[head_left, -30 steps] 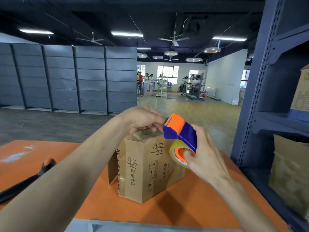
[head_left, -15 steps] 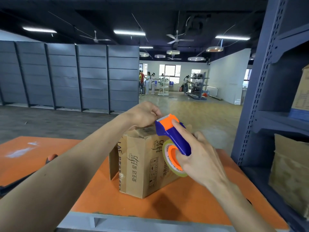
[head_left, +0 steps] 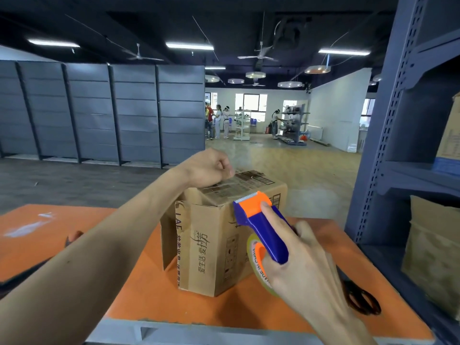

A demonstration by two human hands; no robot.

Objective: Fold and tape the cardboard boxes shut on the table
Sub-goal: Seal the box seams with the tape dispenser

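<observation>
Left hand point(head_left: 209, 168), fingers curled, pinched the tape strip point(head_left: 225, 188) at the far-left top of the cardboard box point(head_left: 214, 247). Right hand point(head_left: 298, 267) gripped the tape dispenser point(head_left: 258, 225), nearer, at the box's near-right top edge. The strip ran far-left to near-right. Table point(head_left: 149, 302): one box, one dispenser, one pair of scissors point(head_left: 361, 300).

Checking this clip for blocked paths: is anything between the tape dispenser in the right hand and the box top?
Nothing visible does. The tape dispenser, gripped by the right hand, is at the near top edge of the cardboard box; the left hand rests on the top's far end.
</observation>
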